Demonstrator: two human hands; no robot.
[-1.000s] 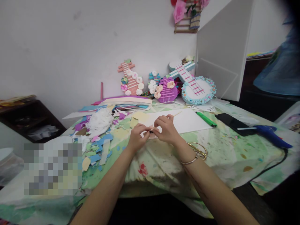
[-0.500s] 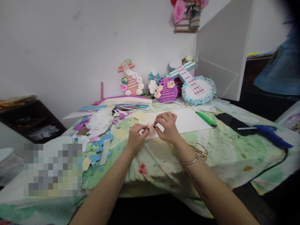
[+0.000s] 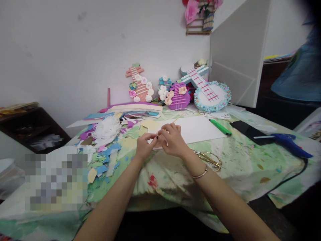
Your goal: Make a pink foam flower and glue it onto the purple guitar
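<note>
Stick [image 3: 180, 116] pinched between left hand [image 3: 144, 146], right hand [image 3: 173, 141] (scissors [image 3: 209, 158] beside right wrist), near table [image 3: 175, 197] front edge.

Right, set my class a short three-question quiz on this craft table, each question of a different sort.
1. True or false: the gold scissors lie on the table beside the wrist of the right hand, with no hand on them.
2. What lies between the white sheet and the black phone? A green marker; B stapler; C cup.
3. Fill in: the left hand and the right hand together pinch a thin ____.
Key: 1 true; 2 A; 3 stick.
</note>
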